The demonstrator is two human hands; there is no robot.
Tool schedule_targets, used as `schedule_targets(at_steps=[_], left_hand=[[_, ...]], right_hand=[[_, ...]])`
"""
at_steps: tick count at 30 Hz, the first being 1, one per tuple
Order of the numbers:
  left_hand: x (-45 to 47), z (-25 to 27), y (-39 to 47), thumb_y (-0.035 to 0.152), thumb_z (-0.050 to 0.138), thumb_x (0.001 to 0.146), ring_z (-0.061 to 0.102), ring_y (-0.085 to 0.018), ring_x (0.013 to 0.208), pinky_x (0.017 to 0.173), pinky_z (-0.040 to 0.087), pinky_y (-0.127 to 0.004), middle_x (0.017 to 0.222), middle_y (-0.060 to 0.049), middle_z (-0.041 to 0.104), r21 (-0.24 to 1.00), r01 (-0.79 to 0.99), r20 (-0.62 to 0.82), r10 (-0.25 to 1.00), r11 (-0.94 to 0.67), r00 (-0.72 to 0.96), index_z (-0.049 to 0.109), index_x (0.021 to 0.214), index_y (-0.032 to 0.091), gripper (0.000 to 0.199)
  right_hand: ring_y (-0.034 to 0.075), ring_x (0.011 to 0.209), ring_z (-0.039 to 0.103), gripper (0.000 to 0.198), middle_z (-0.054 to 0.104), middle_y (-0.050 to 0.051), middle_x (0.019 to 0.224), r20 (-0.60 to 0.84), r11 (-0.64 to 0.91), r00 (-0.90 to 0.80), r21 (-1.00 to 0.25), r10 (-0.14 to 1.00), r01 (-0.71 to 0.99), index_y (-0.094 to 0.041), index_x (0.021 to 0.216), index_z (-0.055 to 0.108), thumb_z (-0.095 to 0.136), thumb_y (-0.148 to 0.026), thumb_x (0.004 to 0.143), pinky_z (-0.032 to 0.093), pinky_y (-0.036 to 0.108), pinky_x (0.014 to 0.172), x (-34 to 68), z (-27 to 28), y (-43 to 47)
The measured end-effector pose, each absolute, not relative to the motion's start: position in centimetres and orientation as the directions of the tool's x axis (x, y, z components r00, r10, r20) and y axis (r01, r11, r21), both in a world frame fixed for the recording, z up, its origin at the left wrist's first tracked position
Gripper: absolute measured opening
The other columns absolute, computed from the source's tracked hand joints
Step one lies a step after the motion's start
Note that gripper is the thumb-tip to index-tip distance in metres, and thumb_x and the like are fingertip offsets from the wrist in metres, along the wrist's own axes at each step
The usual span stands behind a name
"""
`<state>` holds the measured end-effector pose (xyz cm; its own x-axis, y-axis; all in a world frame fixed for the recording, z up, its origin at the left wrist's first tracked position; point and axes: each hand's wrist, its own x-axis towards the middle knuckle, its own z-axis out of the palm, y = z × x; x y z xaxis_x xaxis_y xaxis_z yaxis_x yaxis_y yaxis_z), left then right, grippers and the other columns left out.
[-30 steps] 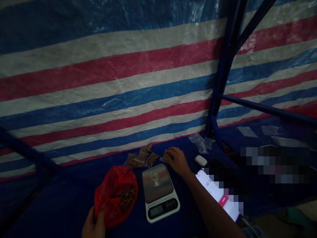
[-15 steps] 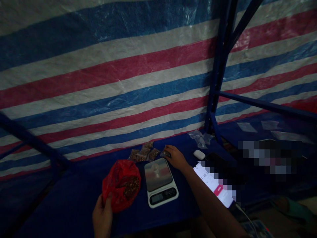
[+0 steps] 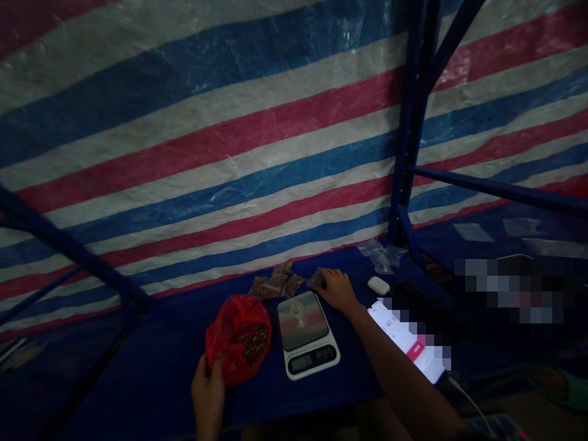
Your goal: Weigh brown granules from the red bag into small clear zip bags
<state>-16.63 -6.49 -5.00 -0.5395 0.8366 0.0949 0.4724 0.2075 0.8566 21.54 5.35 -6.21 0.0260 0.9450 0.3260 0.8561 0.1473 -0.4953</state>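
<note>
Bag (image 3: 229, 331): left of scale (image 3: 315, 329), pinched in left grip (image 3: 209, 387); tilting could spill grains (image 3: 257, 344).
Packet (image 3: 315, 280): beyond scale; right grip (image 3: 339, 291) unclear.

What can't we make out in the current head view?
Scale readout: head view, too small and dim.
Packet: head view, partly behind the right hand; grip unclear.
Phone: head view, right side pixelated.
Bits in red bag: head view, too small.
Left hand's forearm: cut off by bottom edge.

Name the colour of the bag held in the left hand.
The bag in the left hand is red, best seen in the head view.
</note>
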Motion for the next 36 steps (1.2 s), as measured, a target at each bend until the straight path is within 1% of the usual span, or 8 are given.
schedule_targets(at_steps=[8,15,19,21,24,26,31,36], left_hand=[[-16.5,-4.6,-6.5,0.064,0.055,0.077,0.070,-0.034,0.100,0.085,0.056,-0.041,0.105,-0.013,0.077,0.871,0.448,0.089,0.832,0.201,-0.547,0.067,0.108,0.016,0.059],[-17.0,-5.1,-6.4,0.066,0.056,0.078,0.069,-0.033,0.096,0.083,0.055,-0.041,0.102,-0.012,0.076,0.866,0.464,0.107,0.837,0.186,-0.536,0.068,0.107,0.015,0.060],[-17.3,-5.7,-6.3,0.067,0.057,0.078,0.068,-0.033,0.095,0.084,0.053,-0.042,0.101,-0.010,0.075,0.862,0.458,0.095,0.818,0.218,-0.567,0.068,0.110,0.017,0.060],[-17.4,-5.9,-6.2,0.066,0.056,0.079,0.068,-0.032,0.095,0.085,0.052,-0.041,0.101,-0.009,0.074,0.864,0.455,0.099,0.815,0.214,-0.571,0.067,0.110,0.018,0.059],[-17.4,-6.0,-6.2,0.064,0.057,0.080,0.067,-0.031,0.094,0.083,0.052,-0.039,0.100,-0.008,0.074,0.869,0.457,0.113,0.823,0.189,-0.556,0.067,0.108,0.018,0.055],[-17.2,-5.9,-6.3,0.063,0.057,0.080,0.067,-0.030,0.093,0.081,0.052,-0.038,0.099,-0.008,0.074,0.873,0.450,0.114,0.822,0.185,-0.558,0.067,0.106,0.017,0.054],[-16.6,-5.3,-6.4,0.063,0.058,0.079,0.067,-0.030,0.094,0.082,0.052,-0.038,0.099,-0.008,0.074,0.886,0.429,0.111,0.818,0.176,-0.565,0.067,0.105,0.017,0.054],[-16.2,-4.8,-6.5,0.061,0.057,0.078,0.067,-0.031,0.095,0.086,0.053,-0.039,0.100,-0.009,0.074,0.874,0.444,0.107,0.813,0.197,-0.572,0.068,0.106,0.016,0.054]], right_hand=[[0.032,0.118,0.059,0.046,0.068,0.012,0.135,0.407,0.204,0.045,-0.547,0.912,0.812,-0.022,0.136,0.062,0.066,-0.032,0.092,0.042,0.044,0.096,21.6,-5.6,5.4],[0.033,0.123,0.056,0.050,0.065,0.013,0.138,0.372,0.171,0.044,-0.524,0.927,0.834,-0.020,0.140,0.058,0.065,-0.029,0.091,0.041,0.044,0.098,21.4,-5.5,4.8],[0.033,0.127,0.053,0.061,0.062,0.014,0.141,0.382,0.147,0.062,-0.494,0.922,0.857,-0.020,0.143,0.055,0.070,-0.041,0.088,0.037,0.046,0.102,21.0,-5.7,4.7],[0.034,0.126,0.054,0.065,0.065,0.014,0.138,0.368,0.102,0.099,-0.490,0.924,0.866,-0.020,0.142,0.056,0.073,-0.048,0.085,0.037,0.047,0.102,20.9,-5.7,4.9],[0.033,0.117,0.058,0.052,0.072,0.012,0.124,0.342,0.078,0.106,-0.483,0.934,0.872,-0.022,0.132,0.063,0.072,-0.046,0.087,0.037,0.045,0.098,21.0,-5.6,5.1],[0.032,0.112,0.060,0.044,0.074,0.010,0.120,0.368,0.103,0.099,-0.491,0.925,0.865,-0.023,0.128,0.065,0.071,-0.044,0.089,0.037,0.044,0.096,21.2,-5.4,5.2],[0.031,0.114,0.058,0.042,0.071,0.011,0.128,0.470,0.140,0.145,-0.518,0.871,0.844,-0.022,0.131,0.063,0.066,-0.042,0.094,0.037,0.043,0.094,21.5,-4.9,5.1],[0.035,0.118,0.056,0.050,0.071,0.013,0.125,0.366,0.058,0.143,-0.486,0.919,0.872,-0.021,0.134,0.061,0.069,-0.042,0.090,0.036,0.046,0.096,21.3,-5.5,4.9]])
